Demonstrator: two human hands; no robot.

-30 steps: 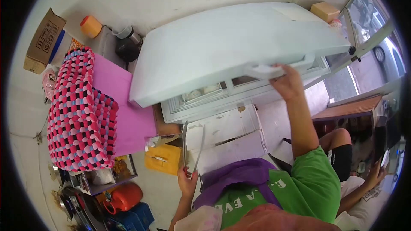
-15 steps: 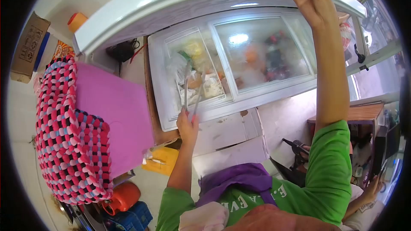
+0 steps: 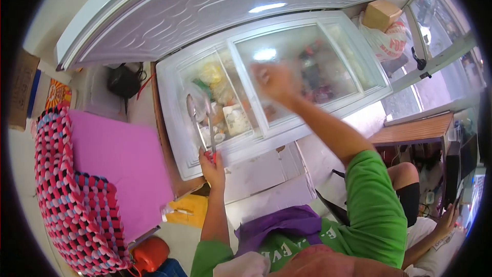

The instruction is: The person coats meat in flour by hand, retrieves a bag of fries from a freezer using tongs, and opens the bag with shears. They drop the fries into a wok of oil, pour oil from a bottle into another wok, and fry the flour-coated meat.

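Note:
My left hand (image 3: 213, 172) is closed around the red-handled end of a pair of metal tongs (image 3: 195, 118). The tongs' two arms are spread over the uncovered left side of a chest freezer (image 3: 177, 156). Under them is a white wire basket with a yellow plastic bag (image 3: 210, 73), something green, and several pale packs I cannot make out. My right hand (image 3: 279, 84) is over the frosted sliding glass lid (image 3: 307, 51); motion blurs its fingers. Behind the freezer, the raised white outer lid (image 3: 225, 5) stands up.
Left of the freezer is a pink-topped surface (image 3: 120, 159) with a woven red, pink and black mat (image 3: 77, 190) draped over it. A cardboard box (image 3: 382, 14) and a white plastic bag (image 3: 387, 41) are at the back right. A person's hand (image 3: 448, 220) shows at lower right.
My right hand has come down from the raised lid's edge to above the glass. The outer lid stands higher. The tongs stay in my left hand, and the view has shifted.

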